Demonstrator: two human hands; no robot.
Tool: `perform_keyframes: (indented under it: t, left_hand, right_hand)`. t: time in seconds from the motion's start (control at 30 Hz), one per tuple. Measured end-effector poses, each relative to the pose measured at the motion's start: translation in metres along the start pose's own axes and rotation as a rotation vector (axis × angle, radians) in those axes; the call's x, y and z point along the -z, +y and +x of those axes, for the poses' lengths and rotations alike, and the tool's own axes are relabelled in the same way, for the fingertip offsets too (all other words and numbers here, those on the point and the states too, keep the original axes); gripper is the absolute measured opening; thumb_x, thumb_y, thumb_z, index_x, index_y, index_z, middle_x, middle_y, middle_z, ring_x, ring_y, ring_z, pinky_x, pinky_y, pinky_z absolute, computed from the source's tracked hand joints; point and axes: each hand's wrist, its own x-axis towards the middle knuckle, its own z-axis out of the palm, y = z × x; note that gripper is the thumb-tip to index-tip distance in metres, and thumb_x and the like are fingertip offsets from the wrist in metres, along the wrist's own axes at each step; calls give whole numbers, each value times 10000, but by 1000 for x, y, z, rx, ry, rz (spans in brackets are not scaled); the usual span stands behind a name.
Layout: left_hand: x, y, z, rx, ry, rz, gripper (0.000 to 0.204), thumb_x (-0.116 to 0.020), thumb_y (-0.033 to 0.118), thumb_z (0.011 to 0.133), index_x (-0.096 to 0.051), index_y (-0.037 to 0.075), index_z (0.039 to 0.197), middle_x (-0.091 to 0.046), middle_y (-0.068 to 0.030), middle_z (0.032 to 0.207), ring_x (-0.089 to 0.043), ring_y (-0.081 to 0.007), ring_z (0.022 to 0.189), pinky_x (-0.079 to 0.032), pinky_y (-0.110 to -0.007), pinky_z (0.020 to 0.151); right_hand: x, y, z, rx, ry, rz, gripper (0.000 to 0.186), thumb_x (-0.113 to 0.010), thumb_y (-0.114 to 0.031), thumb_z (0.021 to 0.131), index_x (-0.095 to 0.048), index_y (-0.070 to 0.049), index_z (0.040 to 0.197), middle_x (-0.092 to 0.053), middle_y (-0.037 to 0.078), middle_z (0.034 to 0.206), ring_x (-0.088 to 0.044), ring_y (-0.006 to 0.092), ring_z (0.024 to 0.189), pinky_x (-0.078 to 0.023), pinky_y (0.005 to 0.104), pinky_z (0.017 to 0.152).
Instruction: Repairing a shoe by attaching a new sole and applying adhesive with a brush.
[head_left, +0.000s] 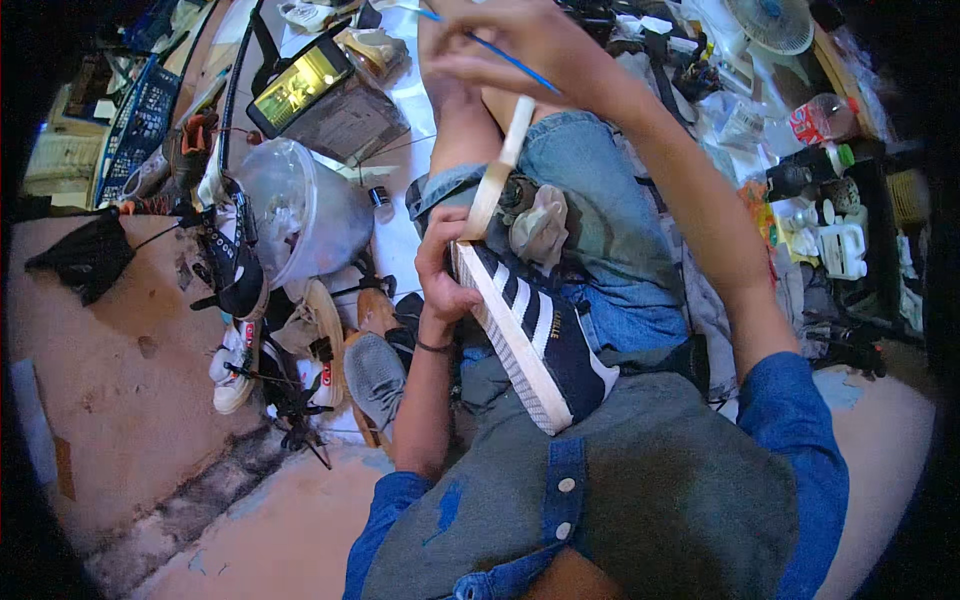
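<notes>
A black sneaker (540, 330) with white stripes and a pale sole rests on its side against my lap and shirt. My left hand (447, 265) is closed around its far end, with the thumb on the sole edge. From that end a cream strip (490, 195) sticks up loose, bending away from the shoe. Above it, my right hand (525, 50) is blurred by motion and holds a thin blue stick (510, 62), like a brush handle. The stick's pale tip points to the far left. A crumpled pale bag or cloth (540, 225) lies beyond the sneaker on my shorts.
To the left stand a translucent plastic bucket (305, 215), a box (345, 120) with a lit phone (300, 85) on it, and several shoes, including a grey one (375, 380). A small dark jar (380, 203) is near the bucket. Bottles and a white jug (842, 250) crowd the right.
</notes>
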Motion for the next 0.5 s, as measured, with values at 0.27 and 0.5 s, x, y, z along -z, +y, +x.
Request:
perform_keyframes:
  t: [0.27, 0.5]
  left_hand:
    - [-10, -16, -11, 27, 86, -104, 857, -751, 750, 619, -634, -10, 998, -595, -119, 1038, -539, -227, 995, -421, -350, 885]
    - [-13, -23, -14, 32, 222, -174, 869, -732, 785, 589, -624, 1, 949, -556, -82, 976, -542, -192, 901, -456, -304, 790]
  right_hand:
    - [10, -41, -133, -444, 83, 95, 247, -635, -257, 918, -698, -32, 998, -689, 126, 902, -655, 241, 780, -504, 319, 717]
    - [-35, -31, -152, -553, -59, 228, 405, -634, -357, 905, -652, -46, 1165, -707, 138, 993, -677, 300, 955, -517, 383, 830]
